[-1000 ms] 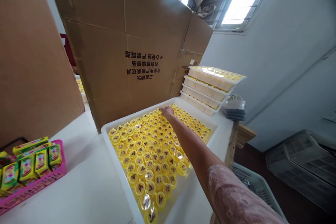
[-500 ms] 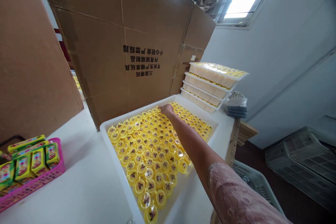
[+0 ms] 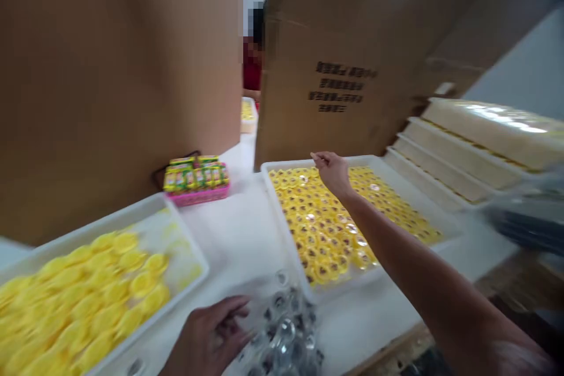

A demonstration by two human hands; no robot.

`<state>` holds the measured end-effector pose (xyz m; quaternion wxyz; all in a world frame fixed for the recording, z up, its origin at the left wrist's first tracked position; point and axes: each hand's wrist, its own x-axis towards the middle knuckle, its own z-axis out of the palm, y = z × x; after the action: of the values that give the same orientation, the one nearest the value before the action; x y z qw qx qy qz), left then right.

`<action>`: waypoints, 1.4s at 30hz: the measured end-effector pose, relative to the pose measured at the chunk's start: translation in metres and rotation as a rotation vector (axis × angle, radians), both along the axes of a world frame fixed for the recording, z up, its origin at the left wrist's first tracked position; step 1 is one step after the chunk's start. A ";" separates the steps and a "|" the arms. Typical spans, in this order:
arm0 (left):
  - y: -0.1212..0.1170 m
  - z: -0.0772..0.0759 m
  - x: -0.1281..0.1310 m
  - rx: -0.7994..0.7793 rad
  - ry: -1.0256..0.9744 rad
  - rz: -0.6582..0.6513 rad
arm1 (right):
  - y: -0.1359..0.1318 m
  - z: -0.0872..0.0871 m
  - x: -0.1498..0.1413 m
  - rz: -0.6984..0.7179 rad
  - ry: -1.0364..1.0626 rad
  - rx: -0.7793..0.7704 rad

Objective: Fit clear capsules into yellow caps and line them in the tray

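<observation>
The picture is smeared by motion. My right hand [image 3: 333,173] reaches over the far end of a white tray [image 3: 282,211] packed with several small yellow cups [image 3: 335,223]. Its fingertips are pinched together just above the cups, and I cannot make out what they hold. My left hand [image 3: 211,338] is at the bottom edge, its fingers curled on a clear pack of small transparent cups with dark contents [image 3: 284,329]. That pack lies on the white table in front of the tray.
A second white tray [image 3: 176,217] of yellow cups lies at the left. A pink basket [image 3: 196,195] of green-yellow packs stands by tall cardboard boxes [image 3: 110,82]. Stacked white trays [image 3: 462,153] are at the right. A person in red [image 3: 252,64] shows between the boxes.
The view has swung left and down. My left hand, the clear pack and the left tray have come into sight. My right hand has lifted slightly off the cups.
</observation>
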<state>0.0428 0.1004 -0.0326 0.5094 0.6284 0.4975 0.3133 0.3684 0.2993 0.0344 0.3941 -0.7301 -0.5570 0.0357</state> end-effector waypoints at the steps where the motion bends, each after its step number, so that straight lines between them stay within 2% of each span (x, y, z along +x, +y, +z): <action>1: 0.000 0.006 -0.003 0.019 0.003 -0.106 | -0.010 0.003 -0.028 0.121 -0.017 0.053; 3: -0.001 0.015 -0.010 0.107 0.007 -0.153 | -0.033 0.007 -0.088 0.388 -0.007 0.075; 5: -0.004 0.022 -0.017 0.231 0.003 -0.119 | -0.057 0.006 -0.150 0.709 -0.012 0.004; 7: -0.006 0.027 -0.027 0.362 -0.013 -0.022 | -0.075 -0.002 -0.206 1.003 -0.064 -0.104; 9: -0.005 0.031 -0.040 0.443 -0.033 0.161 | -0.083 -0.015 -0.251 1.162 -0.152 -0.185; 11: 0.002 0.036 -0.058 0.442 -0.088 0.429 | -0.082 -0.030 -0.283 1.248 -0.237 -0.207; 13: 0.014 0.042 -0.079 0.404 -0.215 0.710 | -0.075 -0.043 -0.304 1.283 -0.322 -0.223; 15: 0.028 0.045 -0.101 0.367 -0.366 0.901 | -0.068 -0.054 -0.315 1.276 -0.415 -0.263; 18: 0.047 0.044 -0.128 0.267 -0.466 1.007 | -0.063 -0.064 -0.320 1.232 -0.512 -0.314; 21: 0.057 0.038 -0.141 0.180 -0.483 1.049 | -0.066 -0.062 -0.316 1.165 -0.483 -0.297; 23: 0.058 0.034 -0.141 0.116 -0.471 1.025 | -0.071 -0.055 -0.311 1.105 -0.394 -0.250; 26: 0.053 0.034 -0.130 0.004 -0.493 0.858 | -0.084 -0.038 -0.302 1.046 -0.214 -0.133; 29: 0.043 0.035 -0.113 -0.160 -0.712 0.588 | -0.102 -0.020 -0.292 1.048 -0.083 -0.036; 32: 0.033 0.032 -0.099 -0.280 -0.986 0.337 | -0.120 -0.010 -0.282 1.032 0.006 -0.026; 34: 0.029 0.028 -0.092 -0.314 -1.074 0.293 | -0.131 -0.011 -0.276 0.994 0.064 -0.012; 36: 0.026 0.025 -0.088 -0.342 -1.094 0.301 | -0.140 -0.018 -0.270 0.943 0.117 0.022; 42: 0.020 0.022 -0.078 -0.334 -0.992 0.272 | -0.160 -0.039 -0.259 0.804 0.217 0.070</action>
<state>-0.0352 0.1202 -0.0109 0.7310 0.2455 0.3171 0.5520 0.1098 0.1390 -0.0042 0.4300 -0.4328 -0.7537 0.2446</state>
